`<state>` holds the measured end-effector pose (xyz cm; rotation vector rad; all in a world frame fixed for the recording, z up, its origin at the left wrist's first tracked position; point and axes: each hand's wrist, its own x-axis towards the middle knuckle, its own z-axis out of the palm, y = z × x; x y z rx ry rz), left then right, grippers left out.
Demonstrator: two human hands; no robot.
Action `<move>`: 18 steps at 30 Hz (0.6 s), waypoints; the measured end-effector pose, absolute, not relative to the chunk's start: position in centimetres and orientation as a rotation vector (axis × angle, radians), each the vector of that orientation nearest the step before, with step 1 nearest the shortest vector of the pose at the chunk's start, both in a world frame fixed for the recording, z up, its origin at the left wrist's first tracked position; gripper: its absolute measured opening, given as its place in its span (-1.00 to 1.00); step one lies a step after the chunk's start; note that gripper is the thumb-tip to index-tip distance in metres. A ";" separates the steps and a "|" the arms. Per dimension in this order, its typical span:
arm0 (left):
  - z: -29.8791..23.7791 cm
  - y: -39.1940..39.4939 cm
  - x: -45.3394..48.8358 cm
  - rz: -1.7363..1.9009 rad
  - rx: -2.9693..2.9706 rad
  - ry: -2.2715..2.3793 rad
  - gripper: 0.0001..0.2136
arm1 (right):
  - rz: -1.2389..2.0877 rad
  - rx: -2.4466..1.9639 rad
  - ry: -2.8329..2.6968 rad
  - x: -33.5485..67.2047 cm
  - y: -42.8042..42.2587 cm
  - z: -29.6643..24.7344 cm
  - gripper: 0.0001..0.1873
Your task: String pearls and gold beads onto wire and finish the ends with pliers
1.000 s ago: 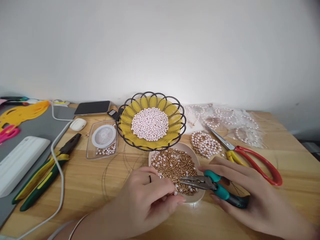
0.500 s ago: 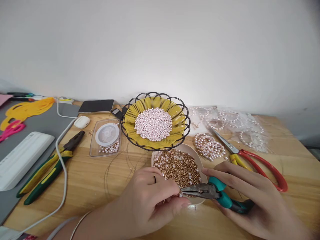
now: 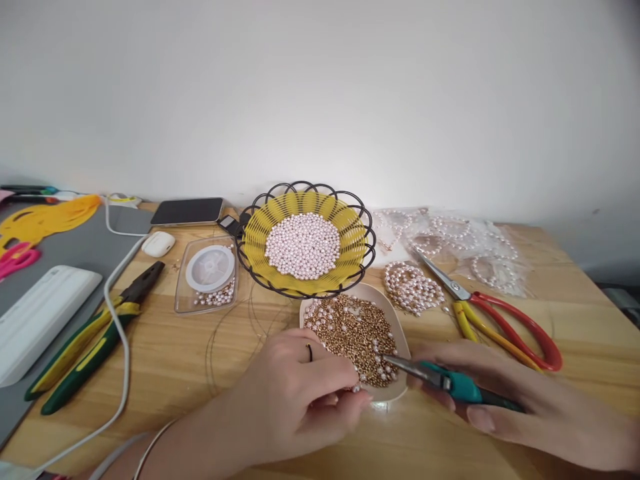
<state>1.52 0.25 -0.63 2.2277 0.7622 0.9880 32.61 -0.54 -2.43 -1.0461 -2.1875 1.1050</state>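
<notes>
My left hand (image 3: pixel 313 393) is closed in a pinch in front of the shallow dish (image 3: pixel 403 337), and a pearl bead (image 3: pixel 357 388) shows at its fingertips. Most of what lies within those fingers is hidden. Teal-handled needle-nose pliers (image 3: pixel 463 387) are in my right hand (image 3: pixel 505 400), their jaws pointing left over the dish's right side, apart from the left fingers. Gold beads (image 3: pixel 357 333) mixed with some pearl beads fill the dish. A thin wire (image 3: pixel 209 353) curves over the table left of the dish.
A yellow basket (image 3: pixel 355 247) of pearl beads stands behind the dish. Bead strands (image 3: pixel 413 290) and red-handled scissors (image 3: pixel 515 327) lie right. Leftward are a clear box (image 3: pixel 180 293) with a spool (image 3: pixel 210 268), green-yellow pliers (image 3: pixel 95 340), a white cable (image 3: pixel 126 360) and a phone (image 3: pixel 187 211).
The pliers have come away from the bead at my left fingertips, moving right with my right hand and turning slightly. My left hand keeps its pinch. The view has shifted a little.
</notes>
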 end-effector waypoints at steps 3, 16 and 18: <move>-0.5 0.1 1.5 0.934 2.237 0.667 -0.73 | 2.000 -0.905 -1.848 33.1 -0.7 -2.5 -0.62; -0.6 0.1 1.6 0.799 2.297 0.553 -0.67 | 2.348 -0.869 -1.541 32.1 -1.4 -2.6 -0.42; -0.6 0.0 1.6 0.796 2.297 0.555 -0.67 | 2.351 -0.868 -1.541 32.0 -1.3 -2.5 -0.42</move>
